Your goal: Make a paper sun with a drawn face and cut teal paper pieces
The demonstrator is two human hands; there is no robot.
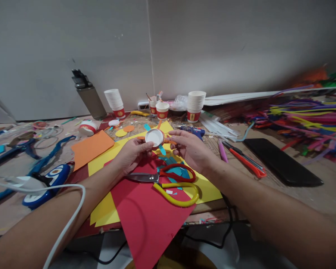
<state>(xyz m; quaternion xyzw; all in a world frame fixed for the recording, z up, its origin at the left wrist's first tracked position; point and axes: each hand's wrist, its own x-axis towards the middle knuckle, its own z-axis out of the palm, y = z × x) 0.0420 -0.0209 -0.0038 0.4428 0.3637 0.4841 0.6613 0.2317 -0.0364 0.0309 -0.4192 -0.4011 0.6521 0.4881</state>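
Observation:
In front of me is a small round white cup-like piece [154,138] with an orange rim and blue and orange paper petals around it. My left hand [134,153] pinches its left side, thumb on the front edge. At its right side, my right hand [193,149] has its fingers closed around an orange petal [170,140]. A blue petal [162,150] points down toward me. Below both hands lie scissors [157,178] with one red and one yellow handle, blades partly apart. They rest on red paper [151,220] and blue paper scraps [175,170].
Yellow sheets [100,211] and an orange sheet [92,149] lie beneath and left. Stacked paper cups [196,104], another cup stack [114,101] and a bottle [91,99] stand behind. Rightward are a cutter knife [246,160], a black phone [282,161] and pipe cleaners [310,123]. A white cable [72,216] crosses my left forearm.

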